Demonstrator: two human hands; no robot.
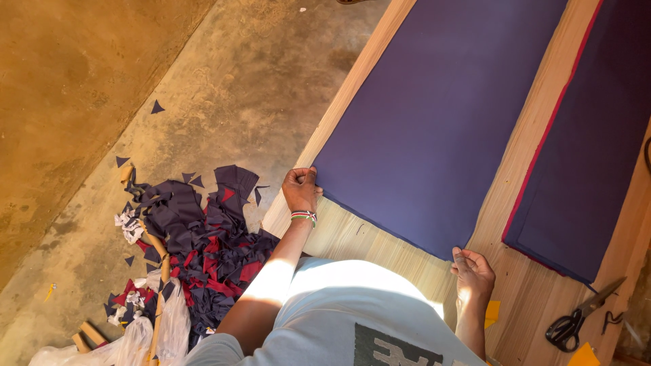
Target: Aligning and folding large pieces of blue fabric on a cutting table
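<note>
- My left hand is at the near left corner of the long navy cloth, fingers curled shut and pinching the edge of the cloth at that corner; a beaded band sits on that wrist
- My right hand is at the near right corner of the same cloth, fingers bent and closed with the tips touching the corner; how much cloth is between them I cannot tell
- The navy cloth lies flat on the wooden counter, running away from me along its length, its left edge close to the counter's left edge
- Beside it to the right, apart across a bare strip of wood, lies a second navy cloth with a red layer showing along its left and near edges
- Black-handled scissors lie on the counter near my right arm, just past the near corner of the second cloth, blades pointing away from me
- A yellow scrap shows just beside my right forearm
- On the concrete floor to my left is a heap of navy and red cloth offcuts, with small navy triangles scattered near it
- Clear plastic bags and a wooden stick rest at the near side of that heap
</note>
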